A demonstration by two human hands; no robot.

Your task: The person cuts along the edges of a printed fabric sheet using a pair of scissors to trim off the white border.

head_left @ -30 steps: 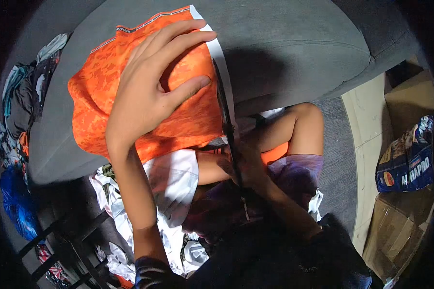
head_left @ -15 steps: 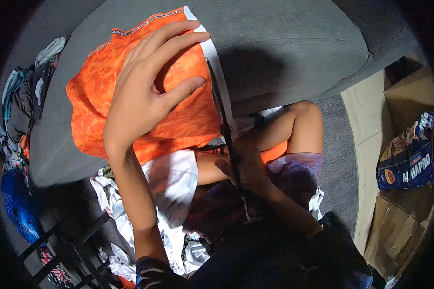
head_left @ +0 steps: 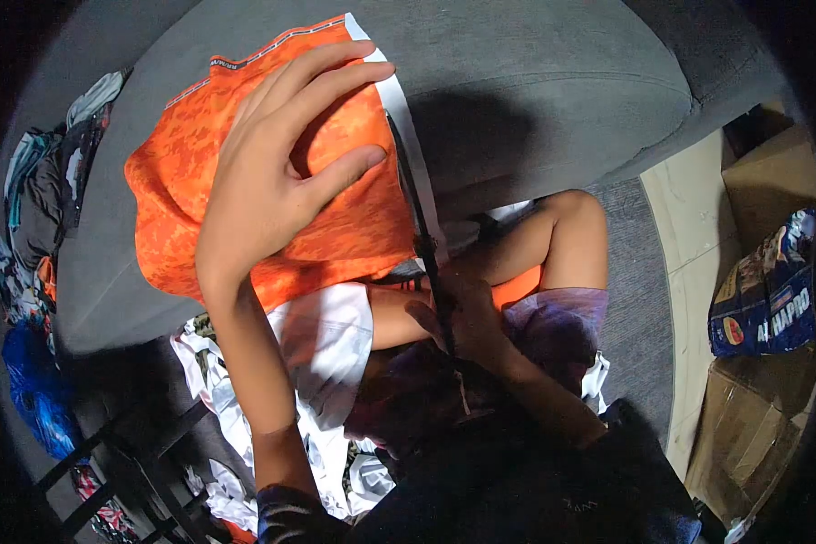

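Note:
My left hand lies with fingers spread on an orange patterned cloth, its fingertips reaching the white strip along the right edge. A dark printed band runs across the cloth's top. Below and to the right, in shadow, my right hand is closed around the handles of what look like long dark scissors. Their slim blades point up between the orange cloth and the white strip. Shadow hides how far apart the blades are. The cloth rests on a large grey cushion.
White cloth pieces lie around my legs. Clothes and a blue plastic bag are at the left, near a dark metal frame. Cardboard boxes and a printed dark-blue bag stand at the right.

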